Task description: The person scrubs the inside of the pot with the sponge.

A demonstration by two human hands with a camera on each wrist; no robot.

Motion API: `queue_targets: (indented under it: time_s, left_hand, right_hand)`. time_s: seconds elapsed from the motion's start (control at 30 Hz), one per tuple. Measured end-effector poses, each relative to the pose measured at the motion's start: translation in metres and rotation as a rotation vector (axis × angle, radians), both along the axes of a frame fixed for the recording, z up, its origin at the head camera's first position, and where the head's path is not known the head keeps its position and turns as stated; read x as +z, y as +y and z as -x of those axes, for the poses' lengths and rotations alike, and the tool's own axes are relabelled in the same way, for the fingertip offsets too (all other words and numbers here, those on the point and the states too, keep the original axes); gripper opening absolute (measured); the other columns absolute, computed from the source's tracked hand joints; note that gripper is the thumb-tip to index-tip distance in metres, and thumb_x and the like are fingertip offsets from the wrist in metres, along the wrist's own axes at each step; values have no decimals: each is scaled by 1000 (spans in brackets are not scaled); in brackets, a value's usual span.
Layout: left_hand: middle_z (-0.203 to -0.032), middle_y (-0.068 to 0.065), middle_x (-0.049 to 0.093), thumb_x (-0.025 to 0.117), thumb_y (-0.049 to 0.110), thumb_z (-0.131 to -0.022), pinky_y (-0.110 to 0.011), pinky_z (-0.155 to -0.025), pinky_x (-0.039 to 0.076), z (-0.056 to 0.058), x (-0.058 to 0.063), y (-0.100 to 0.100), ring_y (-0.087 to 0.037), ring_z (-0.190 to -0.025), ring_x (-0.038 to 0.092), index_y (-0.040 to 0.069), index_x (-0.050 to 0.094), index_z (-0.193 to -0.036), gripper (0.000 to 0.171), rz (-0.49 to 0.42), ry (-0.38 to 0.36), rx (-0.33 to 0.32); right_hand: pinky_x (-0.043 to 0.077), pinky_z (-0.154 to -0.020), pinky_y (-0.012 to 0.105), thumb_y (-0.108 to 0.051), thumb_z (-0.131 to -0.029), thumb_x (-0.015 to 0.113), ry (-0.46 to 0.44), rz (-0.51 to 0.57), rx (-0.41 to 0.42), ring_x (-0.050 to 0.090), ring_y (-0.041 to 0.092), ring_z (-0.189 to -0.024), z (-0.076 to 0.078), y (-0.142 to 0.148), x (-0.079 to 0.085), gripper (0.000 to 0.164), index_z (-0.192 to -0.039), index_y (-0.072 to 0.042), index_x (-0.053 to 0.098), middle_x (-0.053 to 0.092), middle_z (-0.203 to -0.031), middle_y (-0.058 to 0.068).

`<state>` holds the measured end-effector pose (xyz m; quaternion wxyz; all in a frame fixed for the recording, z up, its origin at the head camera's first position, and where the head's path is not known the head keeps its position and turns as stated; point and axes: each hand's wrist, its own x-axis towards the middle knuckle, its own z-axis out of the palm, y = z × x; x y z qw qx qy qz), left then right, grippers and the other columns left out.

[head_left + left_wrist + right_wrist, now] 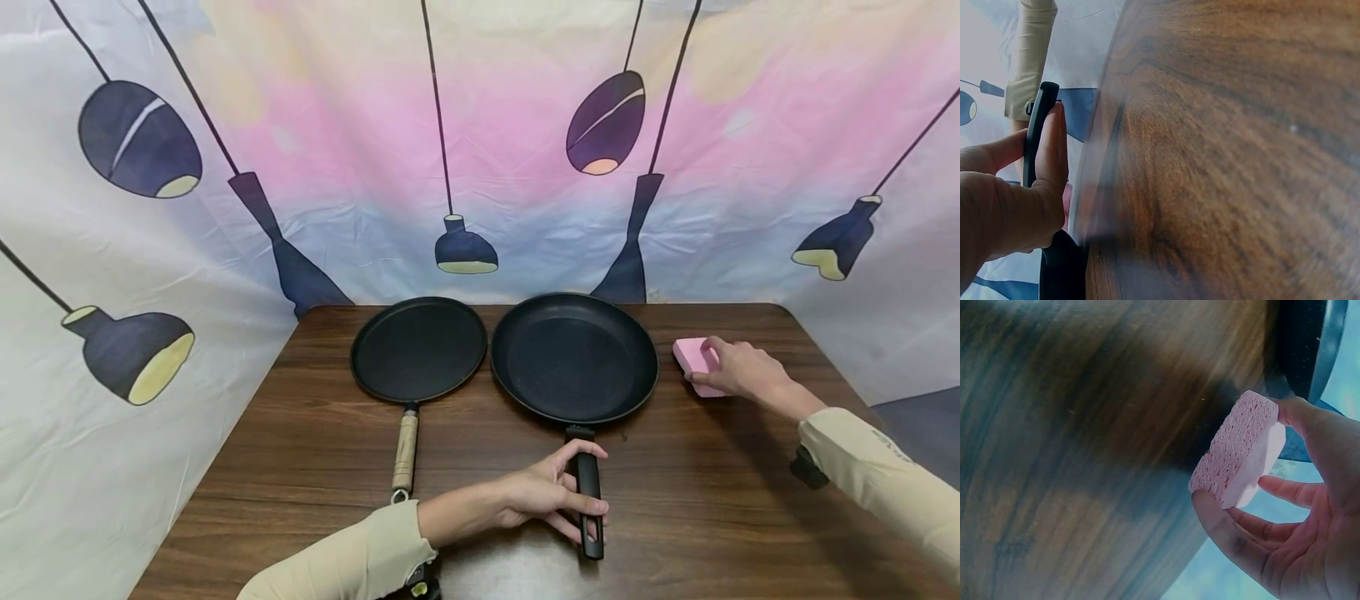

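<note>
A deep black frying pan stands on the table with its handle toward me. My left hand grips that black handle, fingers and thumb on either side of it; the left wrist view shows the handle between them too. Right of the pan, my right hand pinches a pink sponge by its edges. In the right wrist view the porous side of the sponge faces the camera, with thumb and fingers at opposite ends.
A flat black griddle pan with a wooden handle lies left of the frying pan, their rims nearly touching. Both are on a brown wooden table. Behind the table's far edge hangs a cloth backdrop printed with lamps.
</note>
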<state>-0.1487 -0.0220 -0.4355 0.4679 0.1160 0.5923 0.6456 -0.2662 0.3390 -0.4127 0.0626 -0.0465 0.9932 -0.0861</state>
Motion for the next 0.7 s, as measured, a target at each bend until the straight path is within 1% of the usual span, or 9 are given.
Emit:
queue_targets:
  time_s: [0.23, 0.33, 0.5, 0.6, 0.7]
  left_hand:
    - [-101, -12, 73, 67, 2, -98, -35, -72, 63, 0, 1, 1, -17, -77, 73, 25, 40, -146, 60, 9, 11, -1]
    - [-100, -11, 73, 67, 1, -98, -34, -72, 63, 0, 1, 1, -16, -76, 72, 25, 40, -146, 60, 11, 14, 2]
    - [-99, -10, 73, 66, 1, -98, -32, -69, 62, -1, 0, 1, -15, -74, 72, 25, 40, -146, 60, 9, 14, 6]
    - [-99, -10, 73, 67, 1, -98, -31, -68, 62, -1, 0, 0, -15, -74, 72, 26, 41, -146, 60, 8, 14, 4]
    - [-100, -10, 74, 67, 3, -98, -31, -67, 62, 0, -1, 0, -15, -75, 72, 27, 41, -146, 59, 11, 20, -6]
  right_hand:
    - [47, -60, 42, -47, -91, 71, -50, 5, -13, 55, 34, -73, -2, -2, -6, 62, -120, 3, 49, 62, -91, 28]
    - [47, -60, 42, -48, -91, 72, -54, -6, -18, 56, 34, -72, -1, -4, -7, 63, -119, 3, 47, 61, -90, 28]
    - [49, -59, 44, -47, -89, 73, -30, -30, -8, 58, 36, -72, -1, -8, -7, 64, -119, 3, 46, 61, -90, 30]
    - [50, -59, 45, -47, -89, 72, -26, -33, -6, 58, 36, -71, -2, -9, -7, 66, -120, 4, 45, 61, -91, 32]
    - [50, -61, 46, -50, -90, 71, -35, -29, -10, 58, 37, -72, -4, -9, -6, 71, -124, 6, 43, 61, -91, 32]
